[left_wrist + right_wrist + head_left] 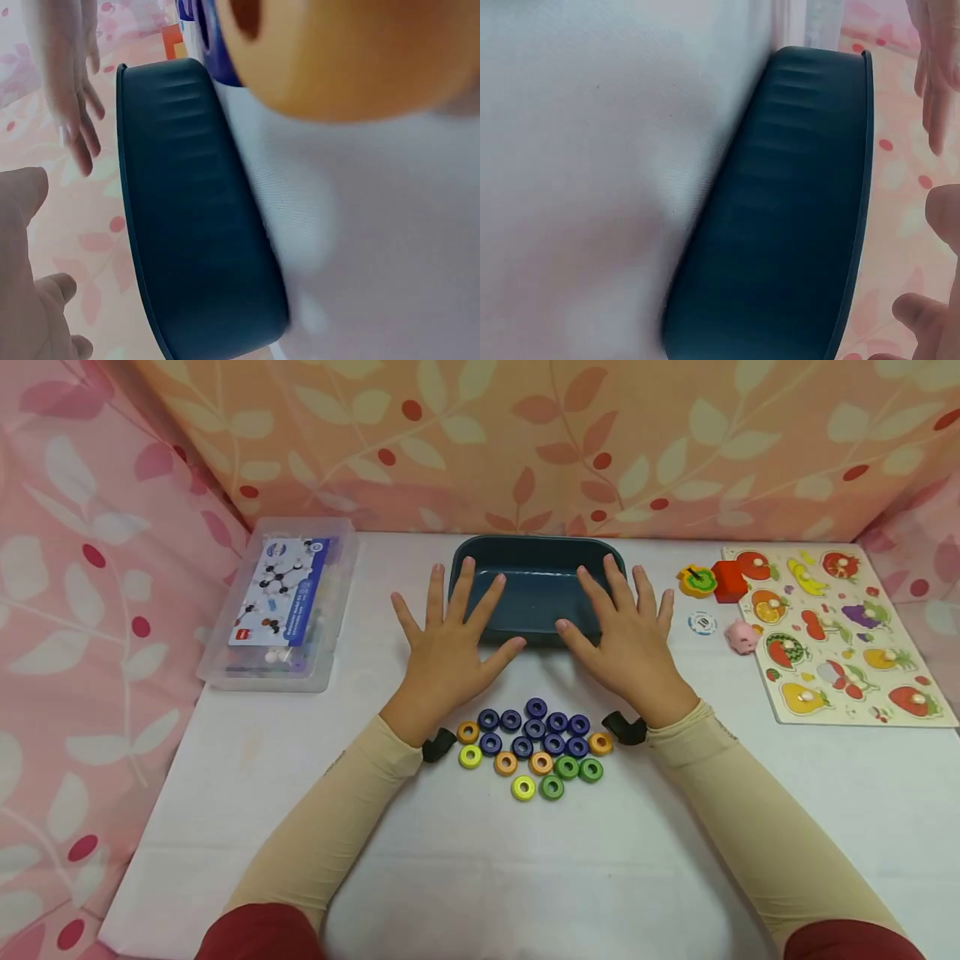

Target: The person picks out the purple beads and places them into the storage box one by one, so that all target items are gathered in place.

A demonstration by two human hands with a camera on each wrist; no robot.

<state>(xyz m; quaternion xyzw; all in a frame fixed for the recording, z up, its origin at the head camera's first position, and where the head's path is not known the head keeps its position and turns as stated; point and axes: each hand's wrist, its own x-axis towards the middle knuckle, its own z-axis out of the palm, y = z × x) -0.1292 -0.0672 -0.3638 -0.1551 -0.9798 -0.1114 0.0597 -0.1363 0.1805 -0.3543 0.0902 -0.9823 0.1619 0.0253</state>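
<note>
Both hands are spread with straight fingers and hold nothing. My left hand (447, 662) reaches over the near left corner of a dark teal tray (536, 639), and my right hand (632, 653) over its near right corner. In both wrist views the fingers stand apart from the tray's outer wall (176, 210). Between the wrists, on the white cloth, lie several small rings: dark blue rings (511, 728), orange rings (506, 771), yellow rings (470, 763) and green rings (591, 777). An orange ring (360, 67) looms close in the left wrist view.
At the left stands a clear plastic box (315, 664) with a molecular model label. To the right lie a fruit puzzle board (817, 643), a red block (729, 582), a green and yellow piece (697, 581), a round chip (702, 623) and a pink figure (742, 637). Patterned curtains (525, 443) border the table.
</note>
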